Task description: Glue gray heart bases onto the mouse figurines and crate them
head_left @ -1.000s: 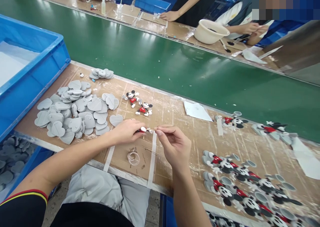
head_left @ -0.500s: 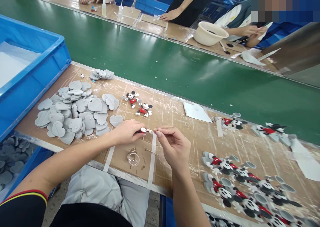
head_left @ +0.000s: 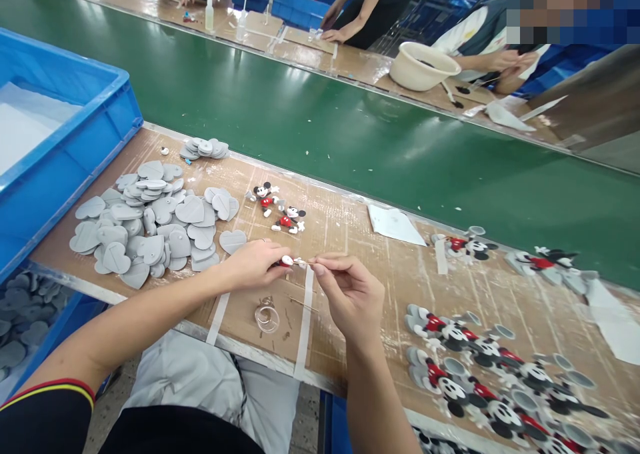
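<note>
your left hand (head_left: pixel 255 265) pinches a small red-and-white piece (head_left: pixel 286 261) above the counter (head_left: pixel 350 241), while your right hand (head_left: pixel 350 295) closes narrowly on a thin white stick (head_left: pixel 301 263) touching that piece. a clear plastic ring (head_left: pixel 267 319) lies near you, just below your hands. two mickey mouse figures (head_left: pixel 277 207) lie just beyond them, with a pile of gray heart-shaped pieces (head_left: pixel 150 221) to the left. a blue crate (head_left: pixel 65 127) sits farther left, and a green conveyor belt (head_left: pixel 300 114) runs along the far side.
</note>
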### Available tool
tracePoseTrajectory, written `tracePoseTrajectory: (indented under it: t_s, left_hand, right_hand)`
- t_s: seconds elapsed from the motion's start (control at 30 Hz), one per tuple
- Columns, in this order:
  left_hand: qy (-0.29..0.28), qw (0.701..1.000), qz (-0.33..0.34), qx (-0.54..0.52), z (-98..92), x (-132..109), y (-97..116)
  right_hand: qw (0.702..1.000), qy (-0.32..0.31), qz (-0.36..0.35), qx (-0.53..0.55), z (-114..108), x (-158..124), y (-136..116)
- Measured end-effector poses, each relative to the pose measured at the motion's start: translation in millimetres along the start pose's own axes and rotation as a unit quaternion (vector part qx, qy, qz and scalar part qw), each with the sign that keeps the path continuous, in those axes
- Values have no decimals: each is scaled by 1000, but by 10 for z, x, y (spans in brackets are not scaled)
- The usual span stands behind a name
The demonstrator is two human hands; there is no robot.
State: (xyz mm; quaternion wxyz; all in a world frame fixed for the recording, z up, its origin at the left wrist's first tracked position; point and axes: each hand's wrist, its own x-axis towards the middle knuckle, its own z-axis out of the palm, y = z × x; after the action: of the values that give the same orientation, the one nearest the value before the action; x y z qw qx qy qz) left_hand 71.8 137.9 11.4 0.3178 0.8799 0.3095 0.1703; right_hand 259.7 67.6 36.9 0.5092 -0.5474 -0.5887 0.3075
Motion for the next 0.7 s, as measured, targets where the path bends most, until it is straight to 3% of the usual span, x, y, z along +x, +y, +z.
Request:
tracePoseTrajectory:
  t_s: [0.7]
  left_hand:
    - [-7, 1000, 3, 2, 5, 2, -10]
  right_hand:
    - [1000, -5, -12, 8, -5, 6, 4]
